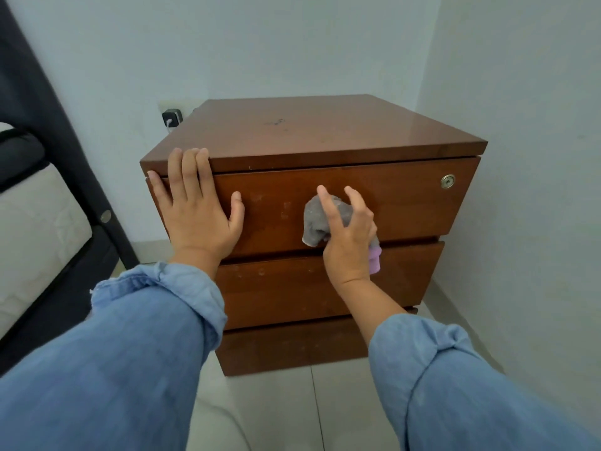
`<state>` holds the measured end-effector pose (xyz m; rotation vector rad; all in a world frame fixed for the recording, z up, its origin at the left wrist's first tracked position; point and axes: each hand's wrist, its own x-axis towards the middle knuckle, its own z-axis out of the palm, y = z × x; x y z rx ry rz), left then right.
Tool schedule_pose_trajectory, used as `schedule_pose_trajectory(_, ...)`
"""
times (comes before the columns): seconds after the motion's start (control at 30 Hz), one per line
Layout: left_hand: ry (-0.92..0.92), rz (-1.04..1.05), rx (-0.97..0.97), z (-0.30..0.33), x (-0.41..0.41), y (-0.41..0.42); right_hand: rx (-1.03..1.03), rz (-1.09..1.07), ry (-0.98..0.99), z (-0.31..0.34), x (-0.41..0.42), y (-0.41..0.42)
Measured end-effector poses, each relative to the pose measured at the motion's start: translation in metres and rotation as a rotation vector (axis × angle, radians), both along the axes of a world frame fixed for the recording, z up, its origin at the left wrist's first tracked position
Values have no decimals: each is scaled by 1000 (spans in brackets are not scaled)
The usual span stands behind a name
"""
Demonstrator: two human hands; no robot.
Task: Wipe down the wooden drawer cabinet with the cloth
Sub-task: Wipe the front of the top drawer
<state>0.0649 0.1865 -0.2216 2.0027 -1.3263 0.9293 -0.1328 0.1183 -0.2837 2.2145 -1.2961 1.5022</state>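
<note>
Our right hand [349, 236] bunches the cloth [317, 222] against the top drawer [403, 203]; our left hand [198, 209] lies flat, fingers spread, on the cabinet [309, 128] corner.

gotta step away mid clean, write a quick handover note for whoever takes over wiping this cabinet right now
Left hand: flat and open, braced on the top-left corner of the brown wooden three-drawer cabinet, fingers over the top's front edge.
Right hand: grip closed on the bunched grey and lilac cloth, pressing it against the middle of the top drawer front.
Done: cannot tell what has been wiped.
Left: pale smudges show on the top drawer left of the cloth and on the middle drawer front; dark specks mark the top surface; the bottom drawer also needs wiping.
</note>
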Motion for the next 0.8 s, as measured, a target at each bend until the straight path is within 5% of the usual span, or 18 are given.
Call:
schedule_pose_trajectory(0.2, -18, -8, -13, -1, 2, 2, -91, -64, -468, 38, -12, -28)
schedule_pose_trajectory(0.47, -12, -12, -69, -7, 3, -5, -147, 2, -374, 21, 34, -11)
schedule_pose_trajectory(0.8, -60, -45, -167, -11, 14, -8, -73, 41, 65, -33, 75, 20)
